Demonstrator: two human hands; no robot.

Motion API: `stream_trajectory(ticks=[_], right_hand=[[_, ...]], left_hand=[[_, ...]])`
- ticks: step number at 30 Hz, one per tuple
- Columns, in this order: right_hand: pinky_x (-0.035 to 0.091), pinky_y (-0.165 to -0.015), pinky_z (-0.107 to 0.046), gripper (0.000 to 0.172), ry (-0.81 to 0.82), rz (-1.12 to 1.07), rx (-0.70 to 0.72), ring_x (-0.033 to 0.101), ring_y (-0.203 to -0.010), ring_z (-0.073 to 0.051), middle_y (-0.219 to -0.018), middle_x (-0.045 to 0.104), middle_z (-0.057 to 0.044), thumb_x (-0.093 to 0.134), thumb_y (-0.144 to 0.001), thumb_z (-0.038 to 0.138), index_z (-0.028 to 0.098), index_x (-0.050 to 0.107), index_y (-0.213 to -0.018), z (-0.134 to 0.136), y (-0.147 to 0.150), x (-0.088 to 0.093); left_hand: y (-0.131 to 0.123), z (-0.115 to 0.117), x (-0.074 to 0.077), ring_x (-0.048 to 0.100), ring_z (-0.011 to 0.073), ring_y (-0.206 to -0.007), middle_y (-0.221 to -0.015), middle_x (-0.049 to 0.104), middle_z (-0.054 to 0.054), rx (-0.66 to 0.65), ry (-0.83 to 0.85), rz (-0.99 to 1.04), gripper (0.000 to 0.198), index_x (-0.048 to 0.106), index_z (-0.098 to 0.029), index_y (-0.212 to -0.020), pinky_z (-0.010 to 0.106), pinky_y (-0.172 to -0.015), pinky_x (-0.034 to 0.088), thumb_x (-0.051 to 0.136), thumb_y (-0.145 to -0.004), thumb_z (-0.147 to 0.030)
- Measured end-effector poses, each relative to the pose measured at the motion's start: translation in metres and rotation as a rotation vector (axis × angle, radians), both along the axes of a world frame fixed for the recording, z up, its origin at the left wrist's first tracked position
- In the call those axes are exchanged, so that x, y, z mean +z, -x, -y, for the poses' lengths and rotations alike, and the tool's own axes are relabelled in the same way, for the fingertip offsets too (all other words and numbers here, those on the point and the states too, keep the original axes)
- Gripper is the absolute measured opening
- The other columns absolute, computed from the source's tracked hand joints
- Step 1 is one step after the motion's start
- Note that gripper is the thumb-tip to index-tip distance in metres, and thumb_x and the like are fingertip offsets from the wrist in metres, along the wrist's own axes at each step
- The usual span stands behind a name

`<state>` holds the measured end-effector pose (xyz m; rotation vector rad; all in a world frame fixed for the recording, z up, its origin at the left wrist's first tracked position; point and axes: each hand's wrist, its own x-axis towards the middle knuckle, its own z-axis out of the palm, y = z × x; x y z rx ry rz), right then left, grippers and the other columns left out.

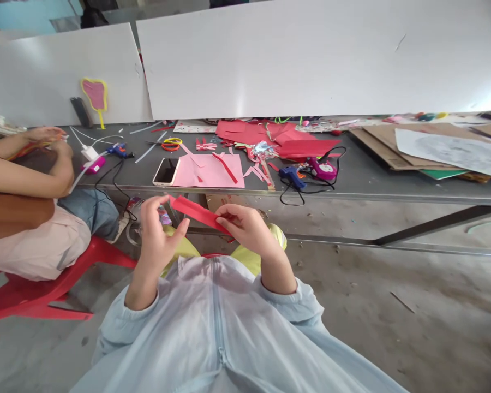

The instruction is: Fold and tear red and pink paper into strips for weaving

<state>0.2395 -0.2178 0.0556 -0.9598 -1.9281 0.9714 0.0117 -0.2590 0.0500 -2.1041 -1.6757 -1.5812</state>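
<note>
Above my lap, in front of the table edge, my right hand (pixel 245 226) pinches one end of a red paper strip (pixel 198 213) between thumb and fingers. The strip shows a lengthwise crease and slants up to the left. My left hand (pixel 159 229) is by its other end, thumb spread away from the fingers; the fingertips are close to the strip's corner. On the table just beyond lie a pink paper sheet (pixel 213 177) with a narrow red strip (pixel 225 167) on it, a phone (pixel 166 171), and yellow-and-orange-handled scissors (pixel 172 144).
Two glue guns, a blue one (pixel 292 177) and a pink one (pixel 323 169), lie with looped cords near the table's front edge. Red paper sheets (pixel 249 132) and scraps are behind. Cardboard (pixel 387 147) is stacked right. At left another person's arm (pixel 28 174) rests near a red chair (pixel 77 270).
</note>
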Motion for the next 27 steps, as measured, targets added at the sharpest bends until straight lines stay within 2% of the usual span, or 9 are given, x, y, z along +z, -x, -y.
stream_trajectory(ticks=[3, 5, 7, 11, 13, 16, 19, 21, 27], right_hand=[[0.045, -0.071, -0.026, 0.014, -0.146, 0.069, 0.005, 0.065, -0.077, -0.015, -0.086, 0.074, -0.003, 0.053, -0.090, 0.019, 0.020, 0.067, -0.089, 0.002, -0.001, 0.003], [0.047, -0.072, -0.026, 0.016, -0.195, 0.076, 0.010, 0.066, -0.079, -0.015, -0.089, 0.075, -0.004, 0.052, -0.090, 0.016, 0.020, 0.068, -0.090, 0.003, -0.003, 0.003], [0.048, -0.072, -0.026, 0.016, -0.212, 0.070, 0.000, 0.067, -0.080, -0.015, -0.089, 0.075, -0.004, 0.053, -0.090, 0.014, 0.019, 0.068, -0.091, 0.005, -0.006, 0.003], [0.050, -0.075, -0.027, 0.016, -0.227, 0.076, -0.019, 0.069, -0.082, -0.016, -0.093, 0.077, -0.004, 0.055, -0.092, 0.015, 0.019, 0.070, -0.096, 0.006, -0.013, 0.003], [0.052, -0.075, -0.028, 0.015, -0.247, 0.076, -0.023, 0.070, -0.082, -0.016, -0.094, 0.077, -0.004, 0.056, -0.092, 0.015, 0.019, 0.069, -0.098, 0.005, -0.016, 0.002], [0.054, -0.077, -0.030, 0.014, -0.341, 0.079, -0.088, 0.069, -0.084, -0.018, -0.092, 0.076, -0.005, 0.059, -0.093, 0.018, 0.019, 0.068, -0.103, 0.004, -0.014, -0.001], [0.054, -0.084, -0.036, 0.015, -0.523, 0.080, -0.190, 0.067, -0.092, -0.021, -0.098, 0.074, -0.008, 0.060, -0.095, 0.020, 0.019, 0.068, -0.108, 0.005, -0.004, -0.005], [0.053, -0.087, -0.038, 0.017, -0.617, 0.052, -0.190, 0.065, -0.096, -0.022, -0.104, 0.073, -0.010, 0.062, -0.096, 0.023, 0.019, 0.069, -0.110, 0.007, 0.004, -0.007], [0.054, -0.085, -0.040, 0.026, -0.688, 0.033, -0.151, 0.064, -0.095, -0.022, -0.106, 0.073, -0.010, 0.065, -0.095, 0.037, 0.020, 0.074, -0.112, 0.014, 0.022, -0.005]], left_hand=[[0.005, 0.002, 0.006, 0.050, 0.0285, -0.133, -0.137, 0.056, 0.017, 0.090, -0.106, -0.205, 0.058, 0.053, -0.020, -0.133, 0.048, -0.113, 0.040, 0.070, -0.084, -0.046], [0.004, 0.007, 0.010, 0.054, 0.0270, -0.132, -0.128, 0.066, 0.012, 0.042, -0.048, -0.235, 0.037, 0.063, -0.022, -0.121, 0.048, -0.116, 0.037, 0.063, -0.090, -0.043], [0.002, 0.013, 0.012, 0.064, 0.0242, -0.117, -0.109, 0.074, 0.006, -0.010, 0.043, -0.182, 0.024, 0.069, -0.022, -0.103, 0.046, -0.116, 0.036, 0.059, -0.093, -0.041], [-0.002, 0.021, 0.010, 0.068, 0.0184, -0.084, -0.085, 0.074, 0.003, -0.111, 0.263, 0.112, 0.031, 0.072, -0.020, -0.087, 0.033, -0.088, 0.052, 0.059, -0.092, -0.047], [-0.005, 0.022, 0.006, 0.064, 0.0165, -0.074, -0.077, 0.070, 0.003, -0.107, 0.344, 0.225, 0.037, 0.072, -0.018, -0.082, 0.027, -0.071, 0.051, 0.060, -0.091, -0.052], [-0.012, 0.021, 0.000, 0.053, 0.0135, -0.060, -0.058, 0.056, -0.001, -0.043, 0.370, 0.334, 0.045, 0.064, -0.017, -0.064, 0.025, -0.058, 0.043, 0.063, -0.087, -0.056], [-0.022, 0.020, -0.003, 0.044, 0.0111, -0.055, -0.054, 0.047, -0.002, -0.017, 0.392, 0.422, 0.049, 0.056, -0.017, -0.057, 0.023, -0.052, 0.037, 0.064, -0.087, -0.055], [-0.028, 0.020, -0.003, 0.044, 0.0105, -0.055, -0.057, 0.051, -0.001, -0.034, 0.439, 0.424, 0.045, 0.059, -0.017, -0.062, 0.023, -0.051, 0.036, 0.063, -0.088, -0.053], [-0.040, 0.027, 0.004, 0.042, 0.0105, -0.055, -0.058, 0.049, -0.002, -0.050, 0.382, 0.360, 0.044, 0.062, -0.018, -0.067, 0.023, -0.052, 0.037, 0.059, -0.092, -0.054]])
